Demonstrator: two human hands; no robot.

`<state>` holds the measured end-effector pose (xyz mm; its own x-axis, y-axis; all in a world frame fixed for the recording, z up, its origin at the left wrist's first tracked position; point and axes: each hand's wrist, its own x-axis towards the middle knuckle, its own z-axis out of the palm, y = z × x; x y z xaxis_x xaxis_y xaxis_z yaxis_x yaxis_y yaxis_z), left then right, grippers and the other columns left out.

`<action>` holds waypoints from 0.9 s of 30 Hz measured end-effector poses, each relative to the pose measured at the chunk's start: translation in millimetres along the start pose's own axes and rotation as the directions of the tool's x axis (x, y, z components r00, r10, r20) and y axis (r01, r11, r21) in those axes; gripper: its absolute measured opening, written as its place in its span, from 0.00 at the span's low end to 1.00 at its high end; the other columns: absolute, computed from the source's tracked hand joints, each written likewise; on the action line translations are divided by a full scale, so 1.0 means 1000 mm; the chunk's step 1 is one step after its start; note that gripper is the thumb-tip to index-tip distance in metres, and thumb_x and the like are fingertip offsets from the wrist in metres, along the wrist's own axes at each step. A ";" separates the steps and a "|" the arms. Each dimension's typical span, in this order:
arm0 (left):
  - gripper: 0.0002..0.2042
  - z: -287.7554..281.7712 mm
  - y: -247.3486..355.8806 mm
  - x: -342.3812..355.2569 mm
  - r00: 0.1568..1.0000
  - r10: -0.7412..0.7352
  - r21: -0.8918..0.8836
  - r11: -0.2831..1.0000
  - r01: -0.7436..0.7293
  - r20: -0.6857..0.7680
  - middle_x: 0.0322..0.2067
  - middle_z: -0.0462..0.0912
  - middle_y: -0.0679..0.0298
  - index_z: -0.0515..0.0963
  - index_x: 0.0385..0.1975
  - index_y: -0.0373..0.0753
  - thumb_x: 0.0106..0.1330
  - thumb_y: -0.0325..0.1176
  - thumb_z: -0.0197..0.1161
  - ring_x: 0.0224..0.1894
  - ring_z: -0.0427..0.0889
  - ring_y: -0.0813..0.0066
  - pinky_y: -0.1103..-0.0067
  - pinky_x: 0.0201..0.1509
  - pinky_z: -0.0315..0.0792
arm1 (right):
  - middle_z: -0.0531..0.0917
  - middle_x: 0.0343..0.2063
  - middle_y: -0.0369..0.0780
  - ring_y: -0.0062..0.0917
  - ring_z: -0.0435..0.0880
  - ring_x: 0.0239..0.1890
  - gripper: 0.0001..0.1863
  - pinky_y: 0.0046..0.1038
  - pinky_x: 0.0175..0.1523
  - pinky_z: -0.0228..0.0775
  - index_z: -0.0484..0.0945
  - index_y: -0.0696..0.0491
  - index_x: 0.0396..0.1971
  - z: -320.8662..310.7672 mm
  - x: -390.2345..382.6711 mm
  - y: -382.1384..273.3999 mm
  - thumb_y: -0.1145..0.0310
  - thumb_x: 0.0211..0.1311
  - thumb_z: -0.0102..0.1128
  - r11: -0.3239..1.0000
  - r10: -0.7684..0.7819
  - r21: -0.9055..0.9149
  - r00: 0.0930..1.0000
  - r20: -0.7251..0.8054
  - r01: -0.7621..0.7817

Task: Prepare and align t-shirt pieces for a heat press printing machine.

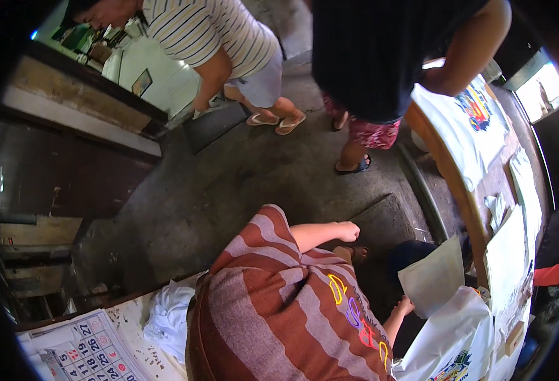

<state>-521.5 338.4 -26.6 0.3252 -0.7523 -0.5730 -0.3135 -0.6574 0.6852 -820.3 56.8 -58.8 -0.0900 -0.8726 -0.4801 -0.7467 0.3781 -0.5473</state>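
My left hand [348,232] is closed in a loose fist over the dark floor, and nothing shows in it. Lower down, my right hand [404,305] has its fingers curled at the lower left edge of a pale, off-white sheet [433,279], which tilts upright beside the work table. The fingertips behind the sheet are partly hidden. Just below that hand, a white cloth [448,324] with a colourful print, like a T-shirt, is spread at the table's near end. My brown and grey striped shirt fills the bottom middle.
A long wooden-edged table [476,235] curves along the right, bearing another printed white shirt [483,136] and pale sheets. Two people stand ahead, one in black [368,63], one in stripes [209,32] bending left. At lower left lie a calendar [89,349] and crumpled white cloth [168,317].
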 end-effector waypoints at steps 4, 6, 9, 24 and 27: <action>0.15 -0.007 -0.088 -0.053 0.967 -0.244 0.075 0.965 0.250 -0.078 0.37 0.79 0.53 0.78 0.36 0.44 0.47 0.31 0.53 0.41 0.77 0.58 0.67 0.44 0.71 | 0.73 0.21 0.42 0.25 0.71 0.16 0.24 0.29 0.18 0.63 0.63 0.57 0.43 0.045 -0.085 0.021 0.75 0.42 0.59 0.995 0.030 -0.097 0.981 0.193 -0.011; 0.13 -0.009 -0.132 -0.104 0.913 -0.380 0.022 0.922 0.387 -0.148 0.36 0.79 0.51 0.79 0.33 0.41 0.48 0.31 0.52 0.41 0.78 0.55 0.66 0.44 0.71 | 0.73 0.21 0.42 0.25 0.72 0.16 0.25 0.28 0.19 0.64 0.65 0.57 0.43 0.070 -0.149 0.021 0.74 0.42 0.60 0.962 -0.066 -0.225 0.930 0.361 0.156; 0.14 -0.022 -0.175 -0.163 0.831 -0.531 -0.043 0.846 0.531 -0.166 0.40 0.77 0.48 0.78 0.36 0.36 0.51 0.31 0.51 0.44 0.77 0.55 0.66 0.45 0.71 | 0.77 0.26 0.44 0.29 0.77 0.27 0.23 0.29 0.34 0.70 0.69 0.59 0.42 0.109 -0.147 0.096 0.69 0.43 0.61 0.665 -0.494 -0.269 0.680 0.542 0.697; 0.14 -0.063 -0.117 -0.110 0.988 0.148 0.164 0.976 -0.140 -0.037 0.36 0.80 0.56 0.76 0.39 0.38 0.52 0.32 0.52 0.41 0.78 0.65 0.74 0.46 0.71 | 0.78 0.38 0.45 0.30 0.78 0.41 0.17 0.27 0.45 0.70 0.72 0.58 0.43 -0.003 -0.370 -0.021 0.68 0.54 0.55 0.849 -0.438 0.011 0.692 0.574 0.529; 0.14 -0.074 -0.030 -0.091 0.953 0.302 0.000 0.953 -0.302 -0.003 0.32 0.81 0.57 0.76 0.39 0.38 0.52 0.28 0.53 0.36 0.80 0.69 0.76 0.43 0.72 | 0.78 0.38 0.48 0.36 0.78 0.41 0.17 0.30 0.46 0.69 0.73 0.59 0.42 -0.047 -0.386 -0.018 0.66 0.53 0.54 0.801 -0.462 -0.024 0.642 0.611 0.599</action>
<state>-476.0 430.1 38.2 0.2185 -0.9154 -0.3380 -0.3966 -0.3998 0.8264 -803.5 372.5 168.4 0.6903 -0.5461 -0.4746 -0.6673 -0.2270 -0.7093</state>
